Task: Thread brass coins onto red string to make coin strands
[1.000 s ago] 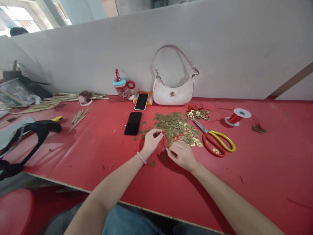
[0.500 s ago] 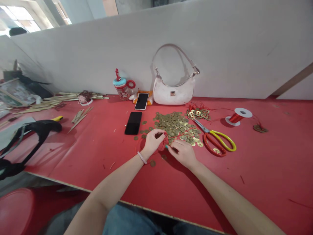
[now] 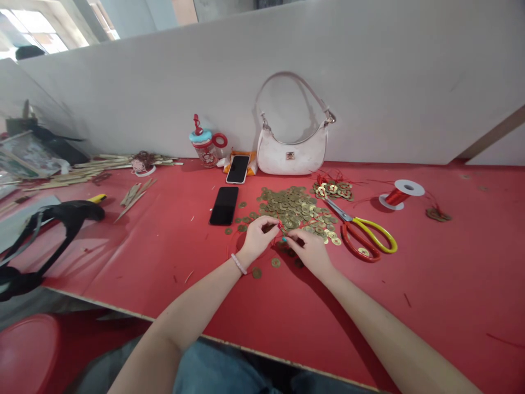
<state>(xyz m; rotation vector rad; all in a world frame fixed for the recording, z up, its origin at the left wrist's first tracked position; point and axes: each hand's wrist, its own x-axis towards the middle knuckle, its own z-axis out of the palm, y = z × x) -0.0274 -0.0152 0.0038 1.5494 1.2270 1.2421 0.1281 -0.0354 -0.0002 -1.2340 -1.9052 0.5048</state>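
My left hand, a pale bead bracelet at its wrist, pinches red cord between thumb and fingers. Close beside it on the right, my right hand is closed in a pinch on the same thin red cord. Both hands are just in front of a spread pile of brass coins with holes. Several coins lie under and near my fingers, one coin below them. Scissors with one red and one yellow handle lie right of the pile. The exact cord ends are too small to make out.
A spool of red cord and tied coins are at the right. Behind the pile stands a white handbag. Two phones, one black phone, and a cup are at the left. A black strap-like object lies farther left.
My right hand has risen slightly, its fingertips nearer the left hand's. More coins show below the fingers. My left hand has barely moved.
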